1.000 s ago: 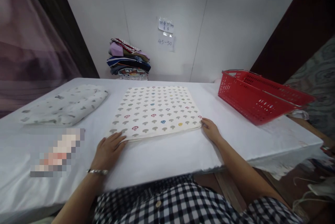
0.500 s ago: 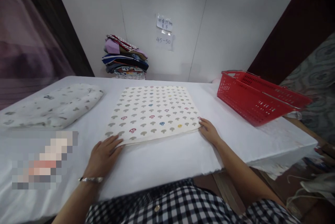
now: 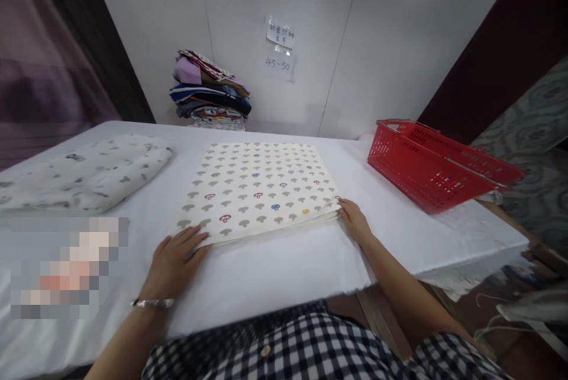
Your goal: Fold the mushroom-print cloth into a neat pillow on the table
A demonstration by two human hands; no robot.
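A cream cloth (image 3: 261, 184) with grey, red, blue and yellow mushroom prints lies folded in a rectangle in front of me. My left hand (image 3: 180, 255) rests on its near left corner, palm down with fingers stretched out. At the near right corner, my right hand (image 3: 354, 219) pinches the cloth's edge between thumb and fingers. The top layer there is slightly raised, and layers show beneath it.
A second printed white cloth (image 3: 89, 173) lies loosely folded at the left of the white table (image 3: 275, 273). A stack of folded fabrics (image 3: 213, 93) stands by the back wall. On the right is a red basket (image 3: 439, 167). A blurred-out patch covers something at the left.
At the near right corner the top layer has lifted a little in my right hand, so layers show along the edge. My left hand has stayed on its corner. The view has shifted slightly.
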